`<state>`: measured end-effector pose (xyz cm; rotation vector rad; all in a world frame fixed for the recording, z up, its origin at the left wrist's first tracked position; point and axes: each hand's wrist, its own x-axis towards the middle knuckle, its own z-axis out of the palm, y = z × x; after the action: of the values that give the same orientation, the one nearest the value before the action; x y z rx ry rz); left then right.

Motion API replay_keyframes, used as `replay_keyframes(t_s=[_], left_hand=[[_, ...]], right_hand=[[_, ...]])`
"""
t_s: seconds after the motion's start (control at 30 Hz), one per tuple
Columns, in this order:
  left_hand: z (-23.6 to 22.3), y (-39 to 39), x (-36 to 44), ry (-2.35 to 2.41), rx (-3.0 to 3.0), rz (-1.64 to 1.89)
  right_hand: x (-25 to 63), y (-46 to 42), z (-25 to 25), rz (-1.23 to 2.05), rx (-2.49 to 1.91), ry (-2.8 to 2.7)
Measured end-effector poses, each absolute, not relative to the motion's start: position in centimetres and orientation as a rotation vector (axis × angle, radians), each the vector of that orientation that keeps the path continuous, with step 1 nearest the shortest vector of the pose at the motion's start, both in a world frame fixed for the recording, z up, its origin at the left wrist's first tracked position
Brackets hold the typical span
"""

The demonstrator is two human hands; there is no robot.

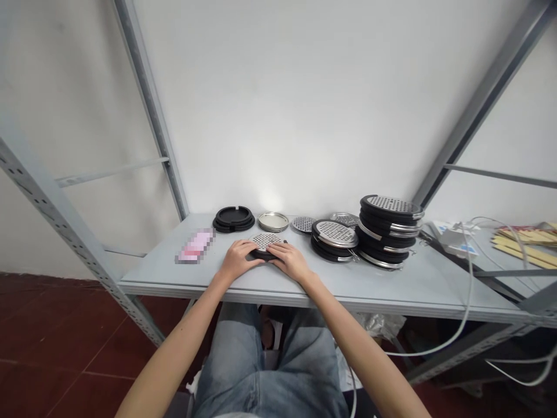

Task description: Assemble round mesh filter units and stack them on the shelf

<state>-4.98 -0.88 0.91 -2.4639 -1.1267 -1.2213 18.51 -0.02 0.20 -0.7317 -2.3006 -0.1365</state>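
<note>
L hand (237, 259) and R hand (292, 262) grip disc (264, 239) nr bench (374, 290) front edge; stacks (386, 227) toward R end look done, rings (234, 218) and plates (272, 221) along back edge apparently TBD.

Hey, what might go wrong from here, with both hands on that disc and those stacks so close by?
The tall stack is uneven and beside the short stack; a bump might topple it. The left hand and right hand both touch the perforated disc, so a slip could pinch skin. The white cable crosses the table's front edge and might snag.
</note>
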Motion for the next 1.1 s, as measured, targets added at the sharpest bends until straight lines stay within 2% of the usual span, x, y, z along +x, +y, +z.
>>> replay_keyframes(t_s=[0.2,0.53,0.9,1.1], left_hand=[[0.1,0.0,-5.6,-1.230,-2.567,-1.226],[0.0,-0.2,-5.2,-1.108,-2.568,-1.100],[0.4,-0.4,-5.3,-1.410,-2.345,-1.400],[0.2,-0.2,-5.4,-1.464,-2.386,-1.436]], right_hand=[[18.9,0.0,-0.2,-0.072,-0.790,-2.242],[18.5,-0.4,0.2,-0.025,-0.830,-2.396],[19.0,-0.7,1.0,-0.090,-0.849,-2.129],[21.5,-1.4,2.7,-0.256,-0.793,-1.999]])
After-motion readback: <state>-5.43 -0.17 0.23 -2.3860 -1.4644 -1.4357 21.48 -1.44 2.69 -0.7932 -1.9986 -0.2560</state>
